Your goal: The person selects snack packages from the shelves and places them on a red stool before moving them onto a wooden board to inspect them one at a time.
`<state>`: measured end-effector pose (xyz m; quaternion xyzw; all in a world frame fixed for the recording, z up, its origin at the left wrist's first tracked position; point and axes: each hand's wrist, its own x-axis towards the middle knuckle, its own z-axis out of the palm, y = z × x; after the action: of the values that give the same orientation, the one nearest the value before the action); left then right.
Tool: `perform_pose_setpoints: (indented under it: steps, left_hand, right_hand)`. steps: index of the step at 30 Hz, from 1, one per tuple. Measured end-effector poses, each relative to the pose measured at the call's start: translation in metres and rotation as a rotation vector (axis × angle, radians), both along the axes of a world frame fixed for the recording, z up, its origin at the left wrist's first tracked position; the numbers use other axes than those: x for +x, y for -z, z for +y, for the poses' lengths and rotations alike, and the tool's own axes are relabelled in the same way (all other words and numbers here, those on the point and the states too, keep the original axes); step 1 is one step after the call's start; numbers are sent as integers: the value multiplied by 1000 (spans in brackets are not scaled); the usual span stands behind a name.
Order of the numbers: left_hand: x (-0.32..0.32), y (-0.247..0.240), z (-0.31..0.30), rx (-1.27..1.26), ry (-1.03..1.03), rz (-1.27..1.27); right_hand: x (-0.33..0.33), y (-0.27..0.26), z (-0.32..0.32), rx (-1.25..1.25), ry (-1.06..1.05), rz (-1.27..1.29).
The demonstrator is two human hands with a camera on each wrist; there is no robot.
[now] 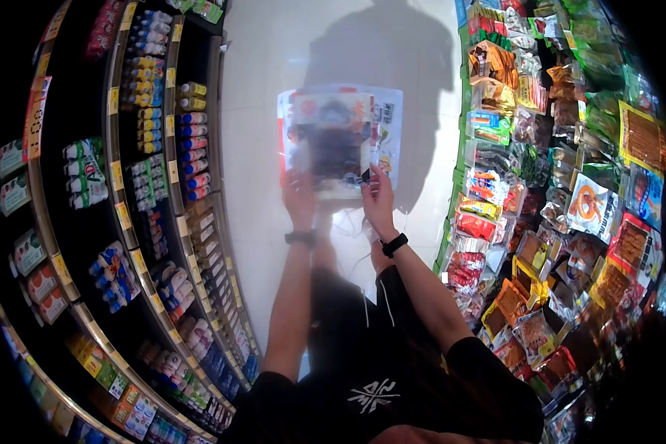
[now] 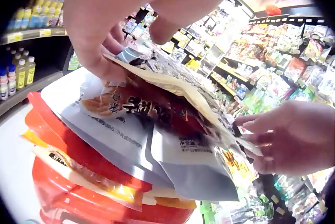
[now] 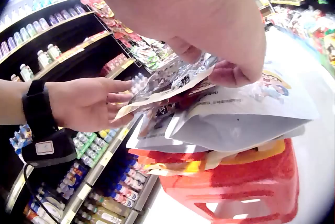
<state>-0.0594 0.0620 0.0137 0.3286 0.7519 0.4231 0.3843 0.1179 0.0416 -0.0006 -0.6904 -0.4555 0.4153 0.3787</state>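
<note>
Between my two hands is a flat snack pouch [image 1: 331, 144] with a cream edge and a clear, crinkled face, blurred in the head view. My left hand [image 1: 299, 198] grips its near left side. Opposite, my right hand [image 1: 379, 200] pinches the right side between thumb and fingers. In the left wrist view the pouch's underside [image 2: 172, 111] shows dark red with printed characters. Directly beneath lie larger white snack bags [image 2: 112, 124], overlapped by the pouch. The right wrist view shows a cartoon print on one white bag [image 3: 251, 103].
Under the white bags are red and yellow packets [image 2: 78, 169] and a red plastic base with cut-outs [image 3: 241, 182]. Shelves of bottles [image 1: 194, 155] line the left side of the aisle. Hanging snack packets [image 1: 496, 214] fill the right side. Pale floor tiles [image 1: 255, 81] run between.
</note>
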Motion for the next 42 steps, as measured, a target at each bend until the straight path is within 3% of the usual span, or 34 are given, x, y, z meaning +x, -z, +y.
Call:
perform_pose_setpoints:
  steps: [5,8,14,23,29,32,35,38,42]
  left_hand:
    - [9,-23,-4,-122,-7,61]
    - [-6,39,-30,-71,41,89]
    - [3,31,-26,11,-1,5]
    - [8,28,-18,-145,-72,37]
    - [13,15,-38,-140,-126,-126]
    - [7,19,-66,-35,-204,-404]
    - [-4,32,-111,-165,-11,48]
    - [12,15,-142,-182,9,63]
    - [54,-9,-179,-127,459,153]
  right_hand:
    - [3,18,-11,51,-17,-110]
    - [8,22,-13,82,-29,-147]
    - [8,14,0,94,-34,-150]
    - [12,18,1,-1,24,-88]
    - [20,33,-17,23,40,-55]
    - [33,30,-26,13,3,-70]
    - [52,11,-44,71,-91,-163]
    - [78,-20,-63,-74,-26,1]
    - [138,-36,-115,-69,-94,-129]
